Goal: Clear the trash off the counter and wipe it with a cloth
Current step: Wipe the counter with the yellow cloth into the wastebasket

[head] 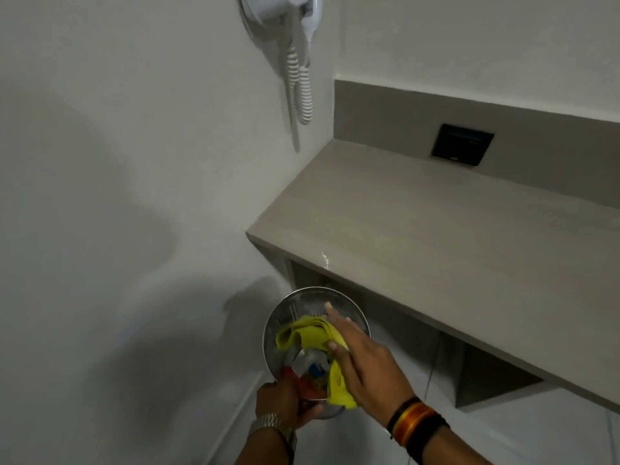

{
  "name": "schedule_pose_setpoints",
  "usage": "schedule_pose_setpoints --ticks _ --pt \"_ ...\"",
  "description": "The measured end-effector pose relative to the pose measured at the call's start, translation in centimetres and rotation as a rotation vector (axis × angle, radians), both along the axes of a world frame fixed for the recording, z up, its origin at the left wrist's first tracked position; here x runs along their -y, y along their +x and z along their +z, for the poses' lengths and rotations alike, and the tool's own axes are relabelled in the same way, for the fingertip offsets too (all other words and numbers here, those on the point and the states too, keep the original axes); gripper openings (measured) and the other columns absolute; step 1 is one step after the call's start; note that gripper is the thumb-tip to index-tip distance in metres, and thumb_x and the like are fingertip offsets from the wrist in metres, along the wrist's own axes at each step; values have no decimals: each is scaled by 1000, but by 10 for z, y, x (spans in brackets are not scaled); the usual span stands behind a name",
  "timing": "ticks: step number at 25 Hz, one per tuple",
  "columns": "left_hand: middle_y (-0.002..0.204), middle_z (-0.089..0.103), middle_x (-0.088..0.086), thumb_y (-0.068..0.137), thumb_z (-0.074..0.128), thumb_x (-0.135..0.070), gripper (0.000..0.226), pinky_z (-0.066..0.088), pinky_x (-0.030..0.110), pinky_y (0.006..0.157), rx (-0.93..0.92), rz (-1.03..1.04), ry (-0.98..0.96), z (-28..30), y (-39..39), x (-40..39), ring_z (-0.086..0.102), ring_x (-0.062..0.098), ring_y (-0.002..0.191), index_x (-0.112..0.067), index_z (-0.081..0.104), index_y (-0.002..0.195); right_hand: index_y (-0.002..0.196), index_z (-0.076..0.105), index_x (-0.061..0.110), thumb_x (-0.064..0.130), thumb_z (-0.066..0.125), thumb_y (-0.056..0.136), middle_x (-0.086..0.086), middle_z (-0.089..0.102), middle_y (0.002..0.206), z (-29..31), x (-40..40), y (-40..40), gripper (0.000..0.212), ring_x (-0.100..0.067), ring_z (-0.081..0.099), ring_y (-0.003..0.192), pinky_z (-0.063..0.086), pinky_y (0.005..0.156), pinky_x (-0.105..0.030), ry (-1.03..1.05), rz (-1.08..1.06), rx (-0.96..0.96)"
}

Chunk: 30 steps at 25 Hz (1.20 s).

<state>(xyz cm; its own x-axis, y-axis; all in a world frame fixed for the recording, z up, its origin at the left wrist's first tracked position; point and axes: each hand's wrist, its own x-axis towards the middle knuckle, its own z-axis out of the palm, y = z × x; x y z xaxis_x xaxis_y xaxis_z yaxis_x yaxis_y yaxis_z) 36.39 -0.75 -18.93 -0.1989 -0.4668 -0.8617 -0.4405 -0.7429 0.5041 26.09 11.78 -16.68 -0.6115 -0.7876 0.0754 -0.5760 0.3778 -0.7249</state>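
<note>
A round metal trash bin (295, 305) stands on the floor below the counter's left end. Inside it lie several bits of trash (313, 372), red, blue and clear. My left hand (285, 402), with a metal watch on the wrist, grips the bin's near rim. My right hand (360, 360), with bands on the wrist, hovers over the bin's mouth and holds a yellow cloth (308, 332), which drapes under the palm and over the rim. The beige wooden counter (436, 236) runs to the right, its top bare.
A white wall-mounted hair dryer (302, 15) with a coiled cord hangs on the wall above the counter's left end. A black socket plate (462, 145) sits in the backsplash. Light floor tiles (503, 437) lie under the counter, the white wall close on the left.
</note>
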Motion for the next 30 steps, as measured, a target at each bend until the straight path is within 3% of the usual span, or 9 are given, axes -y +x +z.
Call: schedule_pose_setpoints --ticks 5,9,12,15,18,21,23,27,30 --pt "82 69 28 92 59 -5 20 61 43 49 27 -17 70 -33 13 -13 68 44 75 15 64 89 148 22 48 43 32 103 27 19 156 8 -2 10 46 3 22 145 24 116 -18 -94 -132 -70" --pt "87 68 32 84 60 7 12 58 37 39 -2 6 86 -43 12 -7 68 48 80 16 63 92 143 43 28 38 37 103 -4 58 141 25 42 -64 42 -25 59 124 50 103 -39 -284 -493 -135" --pt "77 65 27 90 50 8 13 60 40 40 -59 22 58 -38 -2 10 66 39 65 15 58 98 129 54 18 30 43 101 -14 70 111 17 72 -120 33 -38 65 100 52 82 -38 -158 -559 -146" --pt "79 65 25 94 44 8 12 59 38 38 -105 24 53 -33 -22 25 65 37 67 10 55 99 130 52 17 37 41 100 -23 69 107 -2 90 -137 38 -44 62 100 49 79 -42 59 -441 -82" --pt "83 66 27 95 47 6 14 57 37 35 -144 5 27 -37 -33 41 66 37 68 11 57 104 135 52 19 38 43 100 -22 68 114 -7 107 -115 41 -42 62 105 46 81 -40 82 -237 -122" --pt "83 67 28 99 52 -12 28 55 37 36 -148 28 21 -35 -31 52 67 37 65 14 59 106 139 50 22 33 46 102 -15 62 134 -7 99 -64 40 -36 57 123 45 99 -40 71 -93 -100" --pt "80 66 28 98 56 -17 34 55 37 36 -141 32 25 -28 -26 55 67 37 64 16 60 105 143 47 24 27 46 103 -1 52 147 -7 78 -33 41 -20 43 139 34 113 -29 60 -74 -89" --pt "83 64 31 91 59 -2 24 56 39 37 -101 14 47 -36 -14 50 64 40 65 14 56 108 147 41 29 9 52 97 11 35 155 -16 44 -7 55 -5 24 144 11 111 -9 97 -125 -131" --pt "104 63 35 92 57 -1 21 55 41 37 -75 6 77 -61 -6 37 63 43 71 11 55 109 148 37 33 11 52 96 11 33 157 -30 37 4 59 -6 28 145 18 112 -13 164 -79 -153"
